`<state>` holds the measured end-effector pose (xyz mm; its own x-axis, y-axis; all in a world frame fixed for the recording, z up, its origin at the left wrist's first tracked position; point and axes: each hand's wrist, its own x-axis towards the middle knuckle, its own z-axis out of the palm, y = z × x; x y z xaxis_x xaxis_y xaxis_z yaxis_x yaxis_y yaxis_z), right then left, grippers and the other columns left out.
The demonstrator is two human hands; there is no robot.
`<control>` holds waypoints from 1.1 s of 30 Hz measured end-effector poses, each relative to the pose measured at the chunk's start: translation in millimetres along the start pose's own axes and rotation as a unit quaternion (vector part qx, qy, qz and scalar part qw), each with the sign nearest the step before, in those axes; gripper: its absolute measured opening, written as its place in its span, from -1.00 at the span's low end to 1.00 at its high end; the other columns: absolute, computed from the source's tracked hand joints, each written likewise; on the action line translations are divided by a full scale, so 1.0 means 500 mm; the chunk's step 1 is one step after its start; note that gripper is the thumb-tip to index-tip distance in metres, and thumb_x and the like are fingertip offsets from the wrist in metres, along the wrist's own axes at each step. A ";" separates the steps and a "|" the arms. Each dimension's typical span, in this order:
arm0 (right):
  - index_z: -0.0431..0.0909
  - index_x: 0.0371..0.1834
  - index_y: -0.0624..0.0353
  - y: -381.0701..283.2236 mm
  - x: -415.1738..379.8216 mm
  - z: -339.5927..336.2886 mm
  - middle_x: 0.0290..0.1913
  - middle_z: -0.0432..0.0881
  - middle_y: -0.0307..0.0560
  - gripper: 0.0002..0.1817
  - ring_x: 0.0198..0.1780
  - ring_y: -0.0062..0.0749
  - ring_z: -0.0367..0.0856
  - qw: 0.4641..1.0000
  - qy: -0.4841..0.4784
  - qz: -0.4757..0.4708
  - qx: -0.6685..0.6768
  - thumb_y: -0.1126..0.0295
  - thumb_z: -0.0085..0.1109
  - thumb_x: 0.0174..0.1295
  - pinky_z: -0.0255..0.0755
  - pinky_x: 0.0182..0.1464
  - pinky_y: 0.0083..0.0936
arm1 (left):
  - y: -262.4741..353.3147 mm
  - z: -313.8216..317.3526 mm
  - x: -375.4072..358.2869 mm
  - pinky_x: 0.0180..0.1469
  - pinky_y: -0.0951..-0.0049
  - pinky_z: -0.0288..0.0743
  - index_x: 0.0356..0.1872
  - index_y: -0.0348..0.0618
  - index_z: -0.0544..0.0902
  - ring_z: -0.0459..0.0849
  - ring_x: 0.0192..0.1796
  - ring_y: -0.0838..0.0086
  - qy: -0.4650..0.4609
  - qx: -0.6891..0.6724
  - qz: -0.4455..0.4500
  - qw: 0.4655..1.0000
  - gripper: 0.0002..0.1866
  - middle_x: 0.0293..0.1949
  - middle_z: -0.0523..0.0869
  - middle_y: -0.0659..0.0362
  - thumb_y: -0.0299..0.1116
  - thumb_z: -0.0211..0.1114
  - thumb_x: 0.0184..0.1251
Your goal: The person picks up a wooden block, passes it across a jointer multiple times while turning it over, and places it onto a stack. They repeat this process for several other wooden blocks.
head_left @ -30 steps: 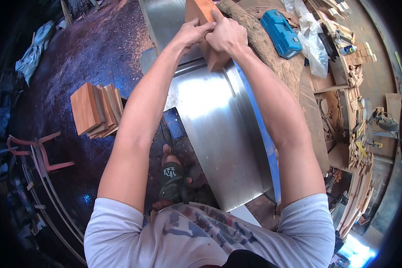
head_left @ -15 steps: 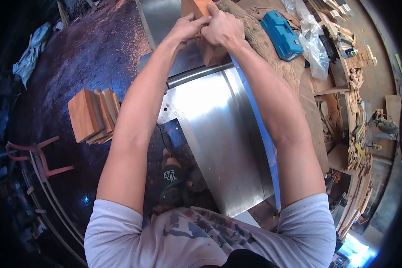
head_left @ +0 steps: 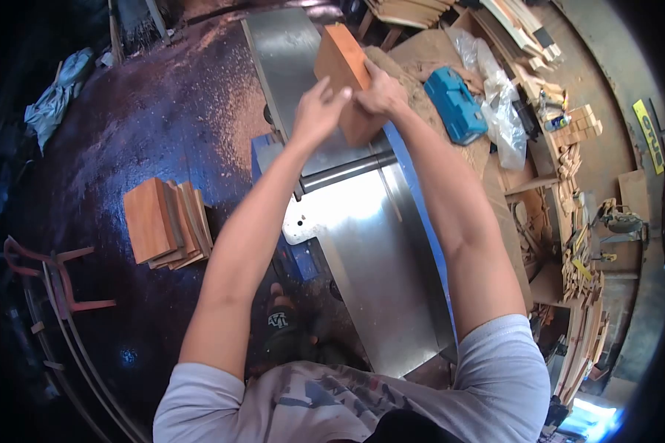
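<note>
A thick reddish-brown wooden board (head_left: 341, 63) stands on its edge over the far table (head_left: 284, 55) of a metal jointer, just beyond the dark cutterhead (head_left: 347, 171). My right hand (head_left: 383, 90) grips the board at its right side, thumb along the top edge. Beside the board's left face, my left hand (head_left: 322, 112) is held with thumb and fingers apart. The jointer's shiny near table (head_left: 384, 273) stretches toward my body between my forearms.
Several stacked boards (head_left: 151, 221) sit to the left. A red plastic chair frame (head_left: 63, 280) lies beyond them. At right are a teal tool case (head_left: 454, 105), clear plastic sheeting (head_left: 504, 122) and shelves of wood offcuts (head_left: 569, 166). Sawdust (head_left: 236, 118) covers the floor behind.
My left hand has loosened from the board and its fingers have spread. My right hand stays on the board, now at its right side. The view has tilted, showing more of the far table.
</note>
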<state>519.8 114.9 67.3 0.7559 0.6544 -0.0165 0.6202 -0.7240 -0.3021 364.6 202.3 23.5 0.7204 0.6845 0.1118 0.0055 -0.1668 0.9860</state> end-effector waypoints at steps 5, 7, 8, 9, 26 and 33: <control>0.37 0.59 0.21 0.046 -0.194 -0.137 0.34 0.65 0.22 0.01 0.31 -0.03 0.68 0.947 -0.060 0.019 0.315 0.28 0.51 -0.07 0.53 0.39 -0.26 | -0.017 -0.148 -0.365 0.30 0.24 0.61 0.52 -0.37 0.40 0.71 0.28 0.20 -0.035 -0.167 -0.172 0.970 -0.36 0.36 0.65 -0.11 -0.09 0.22 0.65; 0.29 0.60 0.36 0.042 -0.375 -0.201 0.38 0.60 0.22 0.00 0.32 -0.09 0.66 0.839 -0.099 0.015 0.535 0.30 0.47 0.01 0.52 0.39 -0.25 | -0.017 -0.127 -0.475 0.26 0.23 0.64 0.57 -0.35 0.34 0.71 0.24 0.20 -0.058 -0.287 -0.206 0.934 -0.31 0.41 0.61 -0.11 -0.04 0.18 0.67; 0.25 0.60 0.38 0.069 -0.452 -0.197 0.41 0.57 0.23 -0.02 0.32 -0.08 0.66 0.779 -0.124 0.014 0.614 0.30 0.44 0.07 0.53 0.39 -0.23 | 0.013 -0.114 -0.517 0.21 0.25 0.66 0.60 -0.36 0.27 0.71 0.24 0.22 -0.096 -0.339 -0.196 0.915 -0.25 0.45 0.56 -0.12 0.02 0.17 0.66; 0.22 0.61 0.41 0.105 -0.529 -0.179 0.43 0.54 0.24 -0.05 0.32 -0.06 0.66 0.711 -0.146 0.018 0.687 0.31 0.40 0.14 0.54 0.38 -0.21 | 0.062 -0.093 -0.556 0.18 0.33 0.66 0.56 -0.39 0.32 0.73 0.18 0.33 -0.111 -0.394 -0.175 0.895 -0.23 0.36 0.65 -0.05 0.07 0.18 0.65; 0.27 0.62 0.28 0.275 -1.039 -0.191 0.40 0.58 0.29 -0.06 0.37 -0.04 0.64 0.972 0.030 -0.003 0.234 0.37 0.47 0.12 0.50 0.41 -0.25 | 0.096 0.104 -0.922 0.51 0.08 0.38 0.61 -0.51 0.14 0.42 0.56 0.00 -0.234 -0.108 -0.173 0.950 0.07 0.57 0.31 -0.33 0.16 0.41 0.43; 0.38 0.54 0.18 0.344 -1.052 -0.087 0.25 0.65 0.32 -0.12 0.27 0.21 0.64 0.996 0.072 -0.027 0.039 0.30 0.50 0.08 0.53 0.30 -0.04 | 0.112 0.351 -0.855 0.67 0.13 0.06 0.60 -0.66 -0.10 0.11 0.68 -0.15 -0.222 -0.127 -0.206 0.944 0.28 0.59 0.11 -0.51 0.23 0.44 0.33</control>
<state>238.0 -363.2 65.3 0.7481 0.6494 0.1366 0.6463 -0.6663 -0.3718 178.7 -224.2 9.0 0.9134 0.2798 -0.2958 0.2232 0.2636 0.9385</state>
